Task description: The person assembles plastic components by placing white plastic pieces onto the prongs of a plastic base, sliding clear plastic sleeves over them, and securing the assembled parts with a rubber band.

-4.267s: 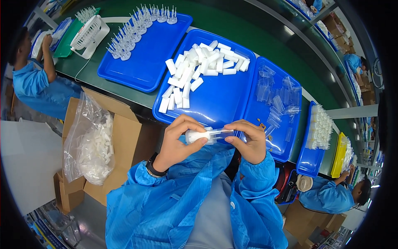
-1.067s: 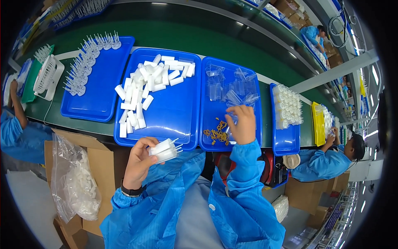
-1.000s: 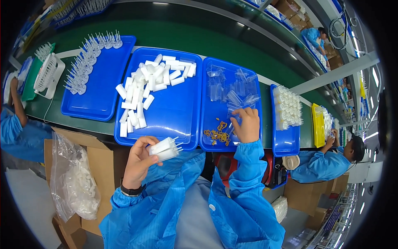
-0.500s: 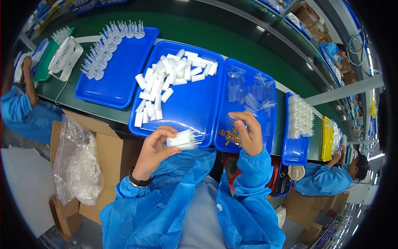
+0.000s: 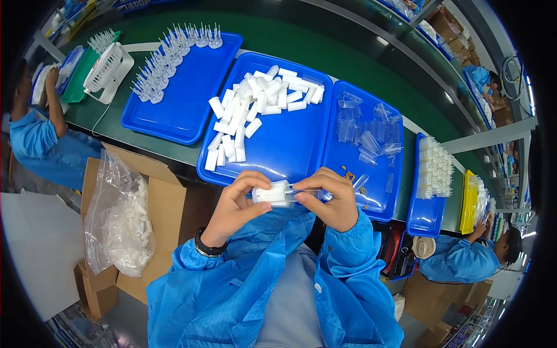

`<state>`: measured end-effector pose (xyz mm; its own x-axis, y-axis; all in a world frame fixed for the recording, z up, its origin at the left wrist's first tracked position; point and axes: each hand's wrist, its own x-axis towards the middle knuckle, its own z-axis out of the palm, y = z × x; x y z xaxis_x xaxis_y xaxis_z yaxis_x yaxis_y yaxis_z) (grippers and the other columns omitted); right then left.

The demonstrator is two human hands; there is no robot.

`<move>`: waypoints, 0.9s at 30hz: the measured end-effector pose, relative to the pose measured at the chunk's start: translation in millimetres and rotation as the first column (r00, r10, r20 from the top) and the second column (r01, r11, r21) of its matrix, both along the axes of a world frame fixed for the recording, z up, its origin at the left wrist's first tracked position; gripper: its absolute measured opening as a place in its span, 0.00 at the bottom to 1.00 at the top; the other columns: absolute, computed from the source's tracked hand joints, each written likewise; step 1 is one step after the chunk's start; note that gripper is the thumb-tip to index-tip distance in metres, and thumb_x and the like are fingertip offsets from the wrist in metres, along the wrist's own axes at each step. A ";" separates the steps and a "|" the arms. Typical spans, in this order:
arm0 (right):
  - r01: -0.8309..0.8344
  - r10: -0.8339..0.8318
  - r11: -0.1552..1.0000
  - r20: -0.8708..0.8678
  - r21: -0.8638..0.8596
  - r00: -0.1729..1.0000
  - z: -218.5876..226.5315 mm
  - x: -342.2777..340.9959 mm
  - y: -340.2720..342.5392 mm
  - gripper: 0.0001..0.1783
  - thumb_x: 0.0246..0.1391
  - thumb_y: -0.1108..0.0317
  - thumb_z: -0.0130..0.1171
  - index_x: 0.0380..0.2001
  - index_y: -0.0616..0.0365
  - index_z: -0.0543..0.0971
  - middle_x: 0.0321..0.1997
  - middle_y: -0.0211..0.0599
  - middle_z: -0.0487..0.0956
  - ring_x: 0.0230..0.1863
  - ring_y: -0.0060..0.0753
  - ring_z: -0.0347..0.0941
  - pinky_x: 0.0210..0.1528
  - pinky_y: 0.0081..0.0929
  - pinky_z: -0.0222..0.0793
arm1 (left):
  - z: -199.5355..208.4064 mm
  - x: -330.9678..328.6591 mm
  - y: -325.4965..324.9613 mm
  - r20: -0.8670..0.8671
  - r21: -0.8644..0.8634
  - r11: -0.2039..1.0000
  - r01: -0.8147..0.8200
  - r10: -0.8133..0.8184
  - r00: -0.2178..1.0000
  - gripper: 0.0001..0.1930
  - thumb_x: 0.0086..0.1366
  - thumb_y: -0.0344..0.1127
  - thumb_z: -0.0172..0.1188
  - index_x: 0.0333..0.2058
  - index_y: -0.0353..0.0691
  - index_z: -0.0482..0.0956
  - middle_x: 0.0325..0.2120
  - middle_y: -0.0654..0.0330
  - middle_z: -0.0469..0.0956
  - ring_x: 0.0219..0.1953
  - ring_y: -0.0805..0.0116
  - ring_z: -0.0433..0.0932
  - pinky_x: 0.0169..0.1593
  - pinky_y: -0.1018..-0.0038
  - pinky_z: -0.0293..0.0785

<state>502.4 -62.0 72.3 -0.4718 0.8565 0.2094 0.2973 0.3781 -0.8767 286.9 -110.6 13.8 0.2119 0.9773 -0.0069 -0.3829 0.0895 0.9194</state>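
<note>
Okay, so going left to right: there's a see-through plastic bag of small white pieces [image 5: 130,220] in an open brown cardboard box [image 5: 174,203], then a flat blue plastic tray [image 5: 165,122] with rows of clear, pronged plastic stands [image 5: 165,68] upright along its far side. Next comes the left hand [image 5: 234,207], thumb and fingers clamped around a chunky bundle of smooth white cylinders [image 5: 271,195] with thin prongs poking out to the right, all of it up in the air in front of the body. That bundle looks light and pretty stiff, maybe a bit slick, so I'd hold it by the fat white end and leave the prongs alone; they look easiest to bend. Behind it, a wider blue plastic tray [image 5: 290,139] holds a loose heap of matching white cylinders [image 5: 255,97]. Then there's a thin, clear plastic sleeve [image 5: 314,193], pinched between the thumb and fingers of the right hand [image 5: 335,201], right at the prongs; can't tell if it's over one or just in front. It's probably featherweight, slippery and easy to crack, so a soft pinch near the outer end seems best. Farthest right, another blue plastic tray [image 5: 348,156] holds more loose clear sleeves [image 5: 369,139].
</note>
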 end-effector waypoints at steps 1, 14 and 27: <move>0.009 -0.009 1.000 -0.004 -0.028 1.000 3.4 -2.6 -1.9 0.10 0.43 0.73 0.68 0.32 0.59 0.82 0.26 0.35 0.79 0.27 0.26 0.71 0.30 0.22 0.64 | 0.3 1.1 0.2 -0.004 -0.002 1.000 -0.003 0.003 1.000 0.17 0.54 0.18 0.62 0.43 0.36 0.74 0.46 0.58 0.66 0.52 0.66 0.70 0.50 0.70 0.77; -0.035 0.036 0.996 -0.014 0.088 0.999 2.3 -13.2 -7.2 0.18 0.43 0.68 0.69 0.42 0.56 0.82 0.28 0.35 0.76 0.27 0.30 0.72 0.28 0.25 0.67 | -3.5 12.3 1.2 -0.262 0.109 0.992 -0.069 0.096 0.960 0.14 0.53 0.23 0.65 0.40 0.36 0.76 0.43 0.59 0.67 0.47 0.67 0.73 0.46 0.74 0.79; -0.018 0.015 0.998 0.036 0.068 0.999 4.5 5.6 0.2 0.25 0.39 0.72 0.70 0.46 0.59 0.80 0.36 0.37 0.81 0.33 0.29 0.71 0.34 0.23 0.67 | -6.4 6.3 -0.4 -0.071 0.020 0.999 -0.038 0.039 0.997 0.14 0.55 0.22 0.63 0.41 0.36 0.76 0.44 0.59 0.67 0.48 0.68 0.71 0.45 0.75 0.79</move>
